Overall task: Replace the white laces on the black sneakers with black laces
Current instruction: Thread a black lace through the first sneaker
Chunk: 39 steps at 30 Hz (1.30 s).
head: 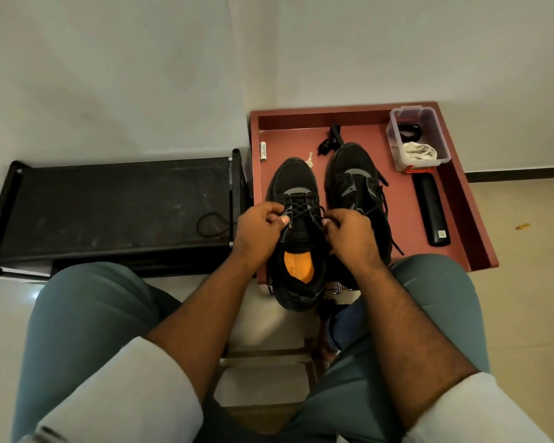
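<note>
Both my hands are curled over the near sneaker point(296, 238): my left hand point(259, 233) and right hand point(349, 235) each pinch its black lace point(303, 212).

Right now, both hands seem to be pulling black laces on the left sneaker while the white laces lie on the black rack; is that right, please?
Not quite. The white laces lie in the clear box on the red tray, not on the rack, which holds only a black cord. The head view shows this. The left hand and right hand do pinch black laces on the left sneaker.
</note>
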Tool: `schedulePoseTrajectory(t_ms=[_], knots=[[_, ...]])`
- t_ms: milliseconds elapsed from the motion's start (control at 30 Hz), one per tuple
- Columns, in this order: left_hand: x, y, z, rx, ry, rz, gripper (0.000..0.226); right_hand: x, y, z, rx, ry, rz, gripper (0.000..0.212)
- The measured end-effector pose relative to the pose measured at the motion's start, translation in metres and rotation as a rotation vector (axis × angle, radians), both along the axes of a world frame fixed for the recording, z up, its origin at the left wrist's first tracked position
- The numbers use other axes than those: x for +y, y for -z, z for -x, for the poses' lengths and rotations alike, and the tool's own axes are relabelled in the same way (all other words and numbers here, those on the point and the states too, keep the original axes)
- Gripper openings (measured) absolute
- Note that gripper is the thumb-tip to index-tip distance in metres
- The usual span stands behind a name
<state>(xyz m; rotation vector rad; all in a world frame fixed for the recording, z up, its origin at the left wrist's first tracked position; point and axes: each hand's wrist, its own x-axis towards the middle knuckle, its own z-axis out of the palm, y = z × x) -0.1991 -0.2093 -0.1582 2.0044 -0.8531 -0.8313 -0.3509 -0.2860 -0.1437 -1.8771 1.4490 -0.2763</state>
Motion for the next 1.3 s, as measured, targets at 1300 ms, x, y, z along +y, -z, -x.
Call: schedulePoseTrajectory(t_ms=[1300], knots=[[-0.008,-0.122,-0.004,0.943,-0.066,0.139,0.023,0.042,-0.037,-0.027,-0.966,0.122,-0.580,0.022]])
